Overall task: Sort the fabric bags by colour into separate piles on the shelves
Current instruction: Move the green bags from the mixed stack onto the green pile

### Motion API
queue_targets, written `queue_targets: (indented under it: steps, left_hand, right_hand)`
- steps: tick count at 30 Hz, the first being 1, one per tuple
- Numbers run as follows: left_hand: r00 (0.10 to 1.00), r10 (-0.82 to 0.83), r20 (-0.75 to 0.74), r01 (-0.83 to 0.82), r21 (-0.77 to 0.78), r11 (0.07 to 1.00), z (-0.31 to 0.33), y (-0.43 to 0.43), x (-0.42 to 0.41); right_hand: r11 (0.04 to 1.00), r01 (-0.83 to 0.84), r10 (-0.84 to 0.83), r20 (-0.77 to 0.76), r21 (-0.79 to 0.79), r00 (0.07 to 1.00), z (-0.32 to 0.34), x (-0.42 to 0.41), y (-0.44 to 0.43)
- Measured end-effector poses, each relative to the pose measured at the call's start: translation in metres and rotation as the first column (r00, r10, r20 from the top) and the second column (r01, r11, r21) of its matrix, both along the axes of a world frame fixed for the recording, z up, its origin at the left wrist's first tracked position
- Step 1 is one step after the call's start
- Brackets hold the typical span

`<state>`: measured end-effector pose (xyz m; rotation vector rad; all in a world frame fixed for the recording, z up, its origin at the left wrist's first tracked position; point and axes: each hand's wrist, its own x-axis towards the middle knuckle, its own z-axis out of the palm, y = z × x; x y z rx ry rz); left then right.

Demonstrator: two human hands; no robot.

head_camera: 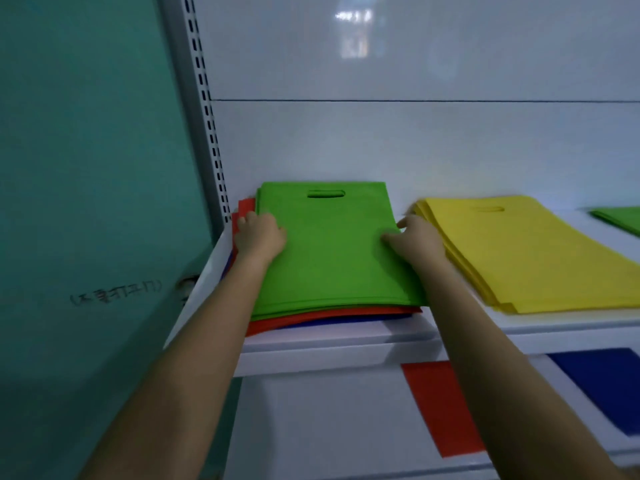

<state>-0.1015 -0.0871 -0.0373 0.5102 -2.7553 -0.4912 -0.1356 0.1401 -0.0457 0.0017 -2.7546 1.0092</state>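
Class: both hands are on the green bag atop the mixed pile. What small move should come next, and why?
Probably lift the top green bag clear and carry it right to the green pile. The left hand and right hand already grip its side edges, red bags lie beneath it, and the nearer yellow pile is the wrong colour.

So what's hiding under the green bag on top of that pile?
Red bags peek out beneath the green bag at its left and front edges, with blue bags showing under those. The green bag covers the rest, so how many lie there can't be seen.
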Motion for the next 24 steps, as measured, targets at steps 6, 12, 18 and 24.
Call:
queue_targets:
  steps: [6, 12, 18, 24]
  left_hand:
    - [0.995, 0.034, -0.099, -0.039, -0.050, 0.998, -0.012, 0.003, 0.000]
    - [0.988, 0.039, -0.149, -0.038, 0.011, 0.999, -0.013, 0.003, 0.001]
    - [0.949, 0.077, -0.304, 0.013, 0.285, 0.958, -0.011, -0.004, 0.000]
    - [0.903, 0.164, -0.398, 0.023, 0.424, 0.905, -0.011, -0.007, -0.003]
  right_hand:
    - [0.994, 0.077, -0.087, -0.154, -0.072, 0.984, -0.023, 0.004, -0.004]
    - [0.996, 0.061, -0.071, -0.163, -0.068, 0.984, -0.027, 0.002, -0.003]
    - [0.993, -0.009, -0.022, -0.253, -0.121, 0.967, -0.027, 0.002, -0.002]
    - [0.973, -0.033, -0.037, -0.296, -0.227, 0.954, -0.026, 0.008, -0.001]
